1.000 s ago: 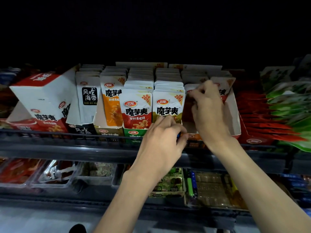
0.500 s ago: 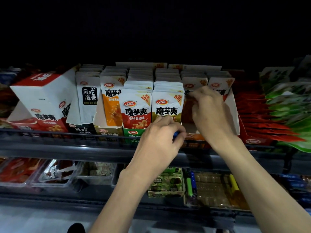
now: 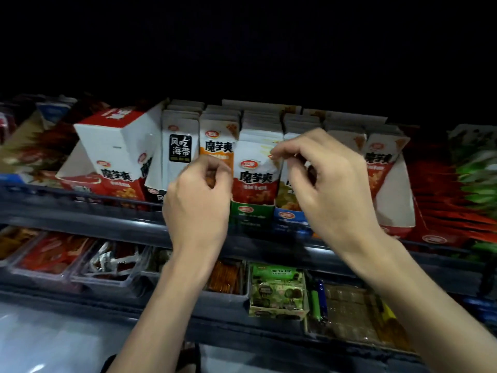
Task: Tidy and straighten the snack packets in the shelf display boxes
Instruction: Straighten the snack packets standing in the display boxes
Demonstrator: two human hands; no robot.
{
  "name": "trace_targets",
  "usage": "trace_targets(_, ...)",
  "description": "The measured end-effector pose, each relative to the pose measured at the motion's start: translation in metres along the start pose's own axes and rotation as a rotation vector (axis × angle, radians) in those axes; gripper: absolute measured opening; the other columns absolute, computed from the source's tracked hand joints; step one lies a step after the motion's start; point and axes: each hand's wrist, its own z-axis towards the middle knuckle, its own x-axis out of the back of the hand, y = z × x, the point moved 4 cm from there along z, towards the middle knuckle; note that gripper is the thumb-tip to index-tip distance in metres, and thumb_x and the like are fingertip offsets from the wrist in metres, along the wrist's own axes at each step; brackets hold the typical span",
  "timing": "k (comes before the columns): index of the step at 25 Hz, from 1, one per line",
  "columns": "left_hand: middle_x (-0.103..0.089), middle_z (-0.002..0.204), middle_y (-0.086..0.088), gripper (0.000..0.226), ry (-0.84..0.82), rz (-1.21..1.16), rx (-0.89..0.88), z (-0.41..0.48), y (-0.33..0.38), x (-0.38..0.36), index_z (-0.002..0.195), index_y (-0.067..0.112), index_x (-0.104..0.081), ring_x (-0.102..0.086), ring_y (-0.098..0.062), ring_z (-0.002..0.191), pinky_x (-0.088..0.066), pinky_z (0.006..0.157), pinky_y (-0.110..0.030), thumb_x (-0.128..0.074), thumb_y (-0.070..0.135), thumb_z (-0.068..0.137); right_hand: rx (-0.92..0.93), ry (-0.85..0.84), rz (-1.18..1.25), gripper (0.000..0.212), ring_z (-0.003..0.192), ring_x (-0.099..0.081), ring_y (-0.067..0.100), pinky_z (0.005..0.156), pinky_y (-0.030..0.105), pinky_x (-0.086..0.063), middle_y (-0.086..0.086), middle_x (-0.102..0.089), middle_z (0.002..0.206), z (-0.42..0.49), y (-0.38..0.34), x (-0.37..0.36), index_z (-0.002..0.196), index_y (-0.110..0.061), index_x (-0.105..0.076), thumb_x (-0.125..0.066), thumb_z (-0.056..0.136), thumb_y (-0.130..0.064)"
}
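Rows of white snack packets stand in display boxes on the upper shelf. The front red-and-white packet (image 3: 255, 173) sits in a green box (image 3: 251, 214). My left hand (image 3: 199, 200) has its fingers curled at that packet's left edge, in front of an orange packet (image 3: 217, 146). The fingertips of my right hand (image 3: 328, 184) pinch the red packet's top right corner, and the hand hides most of the yellow-green packet (image 3: 286, 195) in the blue box (image 3: 289, 219). A black-label packet (image 3: 180, 149) stands further left. A white-and-red box (image 3: 115, 146) leans tilted at the left.
A dark shelf rail (image 3: 80, 211) runs in front of the boxes. An open white box (image 3: 395, 200) stands to the right, with red and green packets (image 3: 457, 200) beyond it. On the lower shelf are clear bins (image 3: 80, 265) and a green carton (image 3: 277, 292).
My right hand left the open box on the right and moved left to the red packet's top corner. My left hand rose from the rail to the packet's left edge.
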Motion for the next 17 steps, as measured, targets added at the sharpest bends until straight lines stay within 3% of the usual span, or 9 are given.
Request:
trace_targets(5, -0.064, 0.101, 0.0, 0.015, -0.141, 0.296, 0.086, 0.014, -0.016, 0.013, 0.099, 0.027, -0.064, -0.057, -0.023, 0.085, -0.044, 0.07, -0.035, -0.051, 0.031, 0.094, 0.055, -0.295, -0.297, 0.04, 0.122, -0.047, 0.021, 0.097, 0.032, -0.038, 0.003, -0.053, 0.13, 0.067, -0.034, -0.064, 0.138, -0.017, -0.053, -0.052, 0.099, -0.026)
trace_targets(9, -0.067, 0.105, -0.001, 0.021, -0.28, 0.424, 0.149, 0.016, -0.02, 0.015, 0.105, 0.027, -0.065, -0.054, -0.024, 0.085, -0.039, 0.072, -0.032, -0.048, 0.034, 0.096, 0.029, -0.557, -0.547, 0.04, 0.123, -0.049, 0.031, 0.091, 0.041, -0.042, 0.01, -0.051, 0.135, 0.095, -0.031, -0.114, 0.135, -0.015, -0.052, -0.05, 0.096, -0.027)
trace_targets(13, -0.069, 0.107, 0.0, 0.022, -0.337, 0.428, 0.174, 0.017, -0.024, 0.021, 0.105, 0.028, -0.065, -0.06, -0.027, 0.094, -0.04, 0.074, -0.031, -0.046, 0.035, 0.097, 0.027, -0.496, -0.613, 0.039, 0.121, -0.051, 0.031, 0.091, 0.041, -0.042, 0.009, -0.054, 0.132, 0.092, -0.03, -0.122, 0.133, -0.015, -0.053, -0.051, 0.095, -0.019)
trace_targets(17, -0.069, 0.107, 0.004, 0.02, -0.349, 0.375, 0.195, 0.017, -0.023, 0.023, 0.105, 0.03, -0.064, -0.056, -0.023, 0.087, -0.045, 0.078, -0.033, -0.047, 0.036, 0.096, 0.072, -0.398, -0.59, 0.043, 0.117, -0.055, 0.032, 0.088, 0.041, -0.042, 0.01, -0.058, 0.125, 0.087, -0.035, -0.114, 0.134, -0.016, -0.047, -0.053, 0.092, -0.009)
